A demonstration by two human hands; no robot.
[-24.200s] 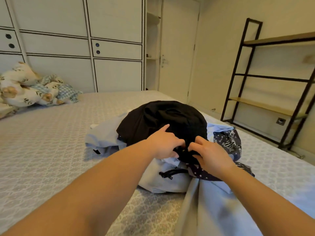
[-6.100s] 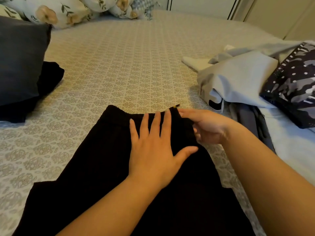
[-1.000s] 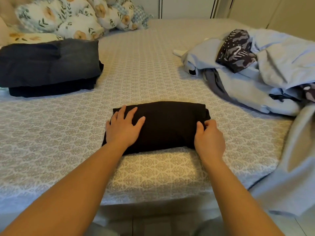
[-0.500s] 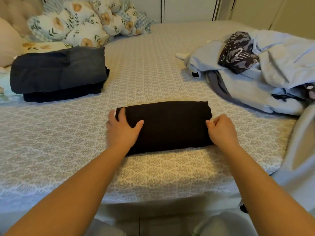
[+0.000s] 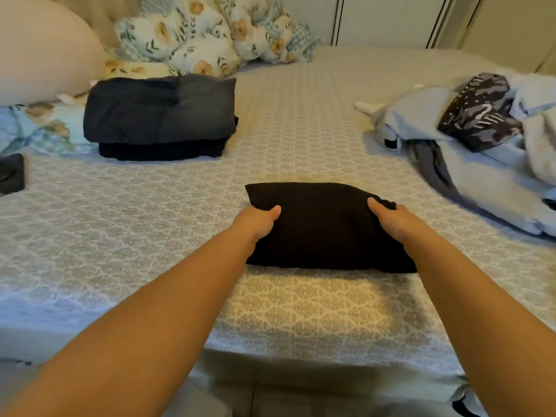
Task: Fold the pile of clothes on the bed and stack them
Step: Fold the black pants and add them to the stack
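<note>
Your left hand (image 5: 258,221) and right hand (image 5: 394,219) each pinch an end of the folded black garment (image 5: 326,227), bed (image 5: 301,115) center. Folded stack (image 5: 159,115) at 10 o'clock, unfolded pile (image 5: 481,152) at 2. No readable writing.

The fingers of the left hand (image 5: 258,219) and right hand (image 5: 391,219) are tucked under the folded black garment (image 5: 325,227); only the thumbs show. The pile of clothes (image 5: 481,152) runs off the right edge. A dark object (image 5: 11,176) is cut off at the left edge, unidentifiable. The lower item in the folded stack (image 5: 159,118) is mostly covered.
</note>
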